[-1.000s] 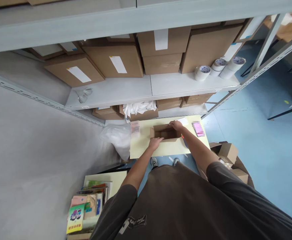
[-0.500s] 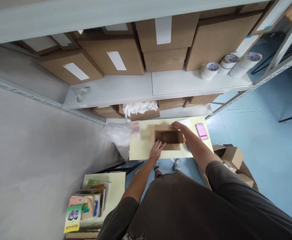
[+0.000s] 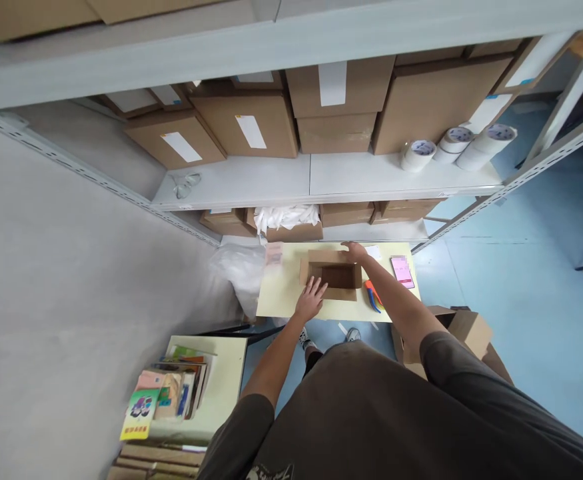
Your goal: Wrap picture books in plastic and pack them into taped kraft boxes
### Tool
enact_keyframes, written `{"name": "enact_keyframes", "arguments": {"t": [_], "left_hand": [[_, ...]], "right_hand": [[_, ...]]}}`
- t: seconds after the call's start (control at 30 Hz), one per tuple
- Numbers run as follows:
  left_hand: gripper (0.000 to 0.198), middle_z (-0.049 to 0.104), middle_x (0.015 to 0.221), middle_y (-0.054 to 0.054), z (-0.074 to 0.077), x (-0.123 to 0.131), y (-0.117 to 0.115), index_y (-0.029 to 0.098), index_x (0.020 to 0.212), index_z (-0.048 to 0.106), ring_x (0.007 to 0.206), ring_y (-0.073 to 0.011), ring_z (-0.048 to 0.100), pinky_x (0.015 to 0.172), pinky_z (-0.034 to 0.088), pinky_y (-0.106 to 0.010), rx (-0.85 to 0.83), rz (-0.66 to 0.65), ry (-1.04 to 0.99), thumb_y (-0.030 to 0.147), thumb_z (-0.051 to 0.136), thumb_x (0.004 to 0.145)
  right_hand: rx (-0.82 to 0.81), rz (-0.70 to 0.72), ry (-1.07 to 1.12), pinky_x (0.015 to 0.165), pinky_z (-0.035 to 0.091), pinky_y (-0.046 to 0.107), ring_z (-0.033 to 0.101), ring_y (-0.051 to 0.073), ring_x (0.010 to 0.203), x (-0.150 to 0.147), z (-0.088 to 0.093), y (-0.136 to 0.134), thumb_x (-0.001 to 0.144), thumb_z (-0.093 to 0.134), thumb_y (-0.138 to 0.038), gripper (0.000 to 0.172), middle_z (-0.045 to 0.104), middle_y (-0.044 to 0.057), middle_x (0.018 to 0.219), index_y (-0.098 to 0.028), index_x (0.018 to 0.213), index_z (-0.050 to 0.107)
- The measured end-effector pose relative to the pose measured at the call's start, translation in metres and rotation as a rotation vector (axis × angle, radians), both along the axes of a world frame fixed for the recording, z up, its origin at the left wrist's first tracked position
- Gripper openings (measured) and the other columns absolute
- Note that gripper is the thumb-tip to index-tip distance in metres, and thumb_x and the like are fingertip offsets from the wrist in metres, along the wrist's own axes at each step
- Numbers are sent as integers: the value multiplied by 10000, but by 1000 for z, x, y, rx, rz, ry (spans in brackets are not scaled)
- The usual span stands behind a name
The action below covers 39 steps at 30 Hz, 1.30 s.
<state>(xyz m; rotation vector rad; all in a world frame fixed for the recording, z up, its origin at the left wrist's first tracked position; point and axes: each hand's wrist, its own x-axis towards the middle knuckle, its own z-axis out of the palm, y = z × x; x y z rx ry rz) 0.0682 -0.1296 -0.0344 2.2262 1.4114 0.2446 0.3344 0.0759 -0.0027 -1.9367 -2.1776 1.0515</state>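
A small cardboard box (image 3: pixel 338 276) lies on the pale yellow table (image 3: pixel 284 297) with its top flaps folded outward, its brown inside showing. My left hand (image 3: pixel 312 299) rests at the near left corner of the box, fingers spread over its edge. At the far right corner, my right hand (image 3: pixel 355 251) reaches over the far flap, its fingers stretched out and the thumb apart. Just right of the box, partly beside my right forearm, lies an orange and blue tool (image 3: pixel 372 297) whose kind I cannot make out. A phone with a pink screen (image 3: pixel 402 272) lies further right.
A grey metal rack (image 3: pixel 251 190) ahead holds cardboard boxes (image 3: pixel 244 127) and tape rolls (image 3: pixel 418 155). Clear plastic bagging (image 3: pixel 244 273) hangs left of the table. Books (image 3: pixel 171 393) lie on a side table; an opened carton (image 3: pixel 471 333) stands right on the floor.
The view has shifted slightly. My right hand's fingers have lifted and spread at the far flap, and the orange and blue tool shows more fully. My left hand stays at the near left corner.
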Motion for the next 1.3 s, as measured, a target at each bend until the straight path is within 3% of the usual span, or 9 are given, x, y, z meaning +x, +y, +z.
{"name": "enact_keyframes", "arguments": {"t": [0.17,0.3,0.4,0.53,0.63,0.73,0.9,1.13,1.3], "left_hand": [[669,428,1700,-125,26,4,-5,230,1570,566,1640,-364,229,1336,219,-536,60,117,-106,499,653,963],[548,546,1604,-128,40,-10,-3,226,1491,640,1590,-334,342,1338,245,-507,116,242,-192,490,583,1014],[478,604,1534,-129,41,-35,9,231,1474,643,1533,-296,426,1322,295,-473,153,432,-264,411,462,1070],[507,575,1570,-135,28,-83,40,200,1538,565,1511,-274,463,1296,343,-440,108,660,-325,320,441,1062],[552,555,1598,-145,12,-126,69,167,1571,524,1517,-272,474,1282,357,-413,-29,766,-326,272,480,1030],[582,533,1622,-156,-7,-169,97,140,1584,508,1529,-265,472,1277,352,-375,-168,824,-317,246,507,1012],[620,573,1593,-140,-42,-227,136,179,1599,499,1487,-277,531,1214,417,-360,-363,859,-335,301,576,996],[649,666,1469,-189,-95,-259,169,131,1539,550,1383,-328,620,1108,481,-352,-509,886,-348,312,697,933],[317,786,1148,-148,-127,-272,177,133,1243,702,1066,-267,734,924,510,-315,-575,875,-387,254,661,952]], "right_hand": [[141,-117,189,1173,470,423,626,310,1364,7,30,-26,1026,593,-407,544,660,110,1501,-251,1547,590],[200,-202,374,1172,483,411,641,277,1350,-12,45,-47,1034,522,-379,530,672,94,1490,-244,1541,596],[155,-232,465,1144,511,413,677,276,1287,-46,47,-61,1025,515,-390,535,692,80,1465,-260,1536,605],[78,-234,556,1122,529,453,712,278,1188,-105,36,-71,1002,544,-444,611,754,80,1344,-256,1583,555],[105,-242,624,1179,481,483,663,281,1289,-155,19,-69,974,561,-434,696,713,84,1417,-220,1631,480],[123,-258,604,1262,389,482,526,292,1476,-206,-2,-60,960,559,-396,715,572,85,1599,-212,1644,459],[56,-240,487,1297,348,460,390,287,1585,-282,-51,-42,944,554,-326,727,441,53,1701,-235,1657,440],[-105,-128,163,1296,333,476,347,334,1603,-336,-130,-21,914,574,-281,787,418,182,1698,-116,1663,399],[-72,-3,43,1309,277,528,205,377,1644,-367,-166,-26,896,569,-224,787,356,185,1726,-109,1657,401]]}}
